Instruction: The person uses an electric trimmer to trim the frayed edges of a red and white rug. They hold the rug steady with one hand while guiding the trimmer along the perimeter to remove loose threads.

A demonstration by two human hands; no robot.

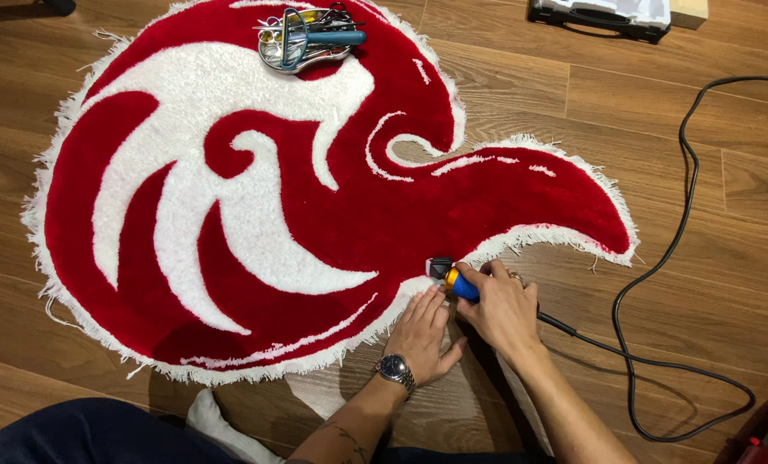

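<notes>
A red and white tufted rug (255,198) with a swirl pattern and frayed white edges lies on the wooden floor (659,155). My right hand (502,308) grips a small corded electric trimmer (449,277) with a blue and orange body and a black head, pressed at the rug's lower edge. My left hand (424,333), with a wristwatch (395,369), lies flat, fingers apart, on the white fringe right beside the trimmer head.
A black cable (659,266) runs from the trimmer across the floor to the right and up. A metal tray of scissors and tools (307,39) sits on the rug's top. A black and white case (599,15) lies at the far top right. My knee (100,434) and sock are at the bottom.
</notes>
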